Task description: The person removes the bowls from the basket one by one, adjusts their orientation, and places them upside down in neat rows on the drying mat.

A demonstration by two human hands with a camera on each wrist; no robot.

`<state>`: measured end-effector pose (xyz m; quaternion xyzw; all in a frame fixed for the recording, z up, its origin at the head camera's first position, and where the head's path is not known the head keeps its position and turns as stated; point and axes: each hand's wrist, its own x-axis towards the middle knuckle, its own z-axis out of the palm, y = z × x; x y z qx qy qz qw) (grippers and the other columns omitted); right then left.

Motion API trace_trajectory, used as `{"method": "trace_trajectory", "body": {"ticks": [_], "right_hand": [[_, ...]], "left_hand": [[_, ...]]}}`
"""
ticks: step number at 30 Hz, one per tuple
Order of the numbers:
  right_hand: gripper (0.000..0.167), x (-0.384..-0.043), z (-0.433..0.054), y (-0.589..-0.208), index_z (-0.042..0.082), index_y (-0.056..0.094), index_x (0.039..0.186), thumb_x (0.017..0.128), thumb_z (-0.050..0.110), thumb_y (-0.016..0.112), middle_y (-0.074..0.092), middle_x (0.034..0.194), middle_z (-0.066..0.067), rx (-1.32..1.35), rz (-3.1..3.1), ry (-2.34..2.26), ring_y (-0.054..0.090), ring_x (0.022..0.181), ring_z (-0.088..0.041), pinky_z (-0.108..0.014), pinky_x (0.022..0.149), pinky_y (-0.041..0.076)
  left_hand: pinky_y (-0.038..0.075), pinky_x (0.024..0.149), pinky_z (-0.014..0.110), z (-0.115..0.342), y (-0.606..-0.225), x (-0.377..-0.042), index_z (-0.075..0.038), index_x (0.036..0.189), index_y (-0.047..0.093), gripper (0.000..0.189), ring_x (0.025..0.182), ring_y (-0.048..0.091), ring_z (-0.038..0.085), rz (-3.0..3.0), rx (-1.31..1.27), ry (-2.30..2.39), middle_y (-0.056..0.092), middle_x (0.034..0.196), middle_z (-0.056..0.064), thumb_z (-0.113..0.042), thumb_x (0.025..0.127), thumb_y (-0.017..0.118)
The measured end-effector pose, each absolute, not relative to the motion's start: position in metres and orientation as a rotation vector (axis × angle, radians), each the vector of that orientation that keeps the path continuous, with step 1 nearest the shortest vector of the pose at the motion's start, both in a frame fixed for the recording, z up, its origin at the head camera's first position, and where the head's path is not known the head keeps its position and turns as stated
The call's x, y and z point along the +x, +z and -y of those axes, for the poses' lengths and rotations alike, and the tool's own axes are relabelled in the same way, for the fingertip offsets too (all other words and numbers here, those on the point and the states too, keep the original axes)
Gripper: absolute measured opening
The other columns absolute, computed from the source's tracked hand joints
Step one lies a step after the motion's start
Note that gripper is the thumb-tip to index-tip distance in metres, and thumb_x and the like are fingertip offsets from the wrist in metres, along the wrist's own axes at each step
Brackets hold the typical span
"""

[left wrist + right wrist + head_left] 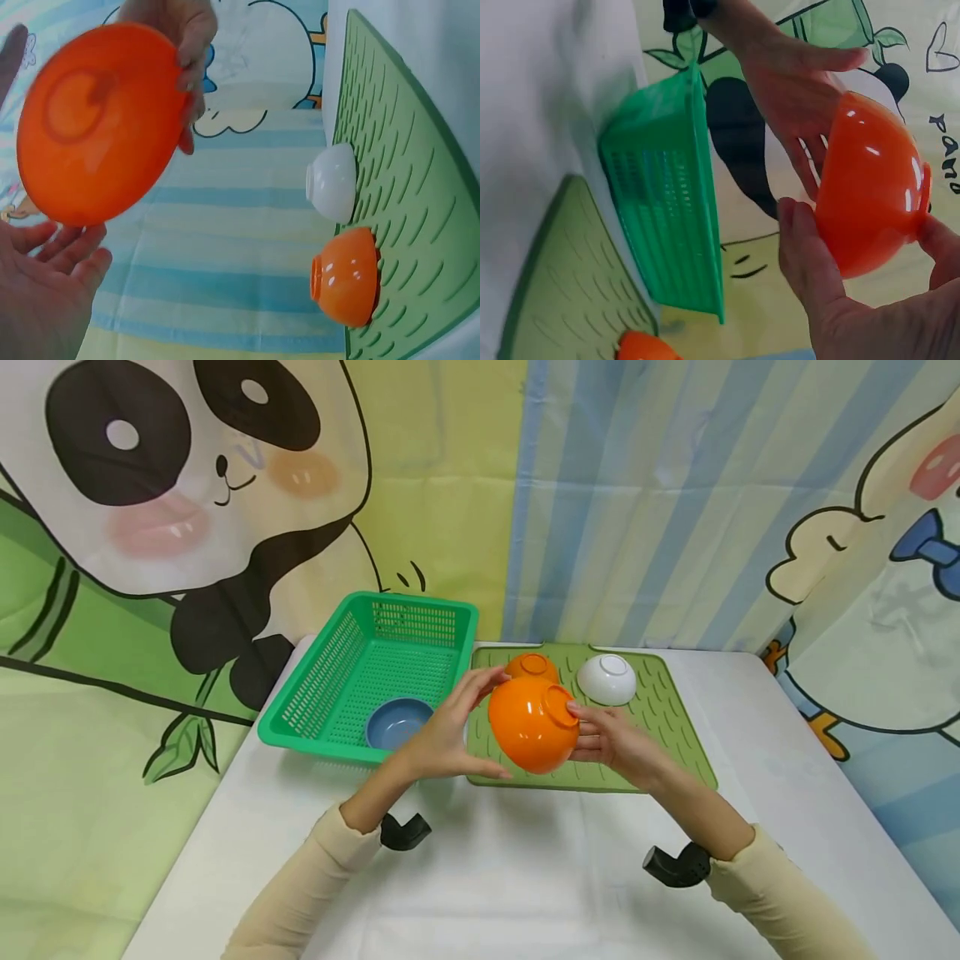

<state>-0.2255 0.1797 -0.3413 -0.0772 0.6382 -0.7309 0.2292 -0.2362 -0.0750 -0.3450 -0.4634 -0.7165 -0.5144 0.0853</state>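
An orange bowl [528, 727] is held up over the near edge of the green mat [667, 739], tilted with its foot ring toward the right hand. That right hand [622, 745] grips it, thumb at the foot ring and fingers at the rim, as the right wrist view shows. On the bowl's other side, the left hand [442, 739] spreads its thumb and straight fingers; in the left wrist view its fingertips [90, 240] are right at the rim. Behind the held bowl, a second orange bowl [531, 666] and a white bowl [609, 681] sit upside down on the mat.
Left of the mat stands a green slotted basket [300, 741] with a blue bowl [397, 721] lying upright inside, near its front right corner. Everything rests on a white-covered table [495, 893]. A printed curtain [600, 502] hangs along the back.
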Motion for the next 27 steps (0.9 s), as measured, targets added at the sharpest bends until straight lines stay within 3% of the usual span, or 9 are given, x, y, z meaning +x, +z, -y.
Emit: {"method": "trace_trajectory", "body": {"ticks": [2,7,13,18,27], "right_hand": [[0.038,-0.228,-0.182,-0.335,-0.009,0.052,0.112,0.095,0.025,0.052,0.067,0.091,-0.007,-0.213,-1.876,-1.948,0.068,0.079,-0.02,-0.034,0.075,0.053],[0.054,-0.235,-0.184,-0.322,-0.015,0.046,0.122,0.093,0.029,0.056,0.064,0.098,-0.01,-0.186,-2.095,-1.788,0.067,0.08,-0.019,-0.033,0.076,0.053],[0.062,-0.243,-0.182,-0.321,-0.008,0.049,0.128,0.088,0.038,0.061,0.059,0.115,-0.021,-0.169,-2.336,-1.613,0.065,0.09,-0.023,-0.035,0.078,0.052],[0.066,-0.25,-0.178,-0.327,-0.001,0.052,0.129,0.084,0.045,0.064,0.057,0.12,-0.019,-0.144,-2.433,-1.518,0.062,0.099,-0.027,-0.035,0.08,0.051],[0.063,-0.267,-0.175,-0.357,-0.002,0.05,0.13,0.086,0.042,0.063,0.053,0.127,-0.018,-0.133,-2.443,-1.52,0.056,0.109,-0.03,-0.035,0.085,0.049]], "left_hand": [[0.033,0.103,0.037,0.07,-0.355,-0.237,0.004,0.141,0.024,0.107,0.125,0.037,0.028,2.162,-1.298,-1.497,0.031,0.134,0.02,-0.009,0.056,0.089],[0.039,0.098,0.036,0.057,-0.379,-0.236,-0.003,0.14,0.033,0.099,0.123,0.039,0.021,2.173,-1.089,-1.467,0.032,0.135,0.012,-0.019,0.06,0.088],[0.044,0.093,0.04,0.044,-0.398,-0.23,-0.004,0.135,0.041,0.095,0.118,0.042,0.024,2.187,-0.871,-1.344,0.034,0.129,0.012,-0.029,0.057,0.089],[0.043,0.093,0.04,0.037,-0.413,-0.231,-0.003,0.133,0.042,0.094,0.116,0.044,0.021,2.182,-0.77,-1.369,0.036,0.129,0.011,-0.032,0.057,0.089],[0.044,0.093,0.037,0.034,-0.435,-0.245,-0.002,0.13,0.044,0.094,0.113,0.048,0.021,2.272,-0.714,-1.359,0.038,0.128,0.011,-0.036,0.056,0.089]]}}
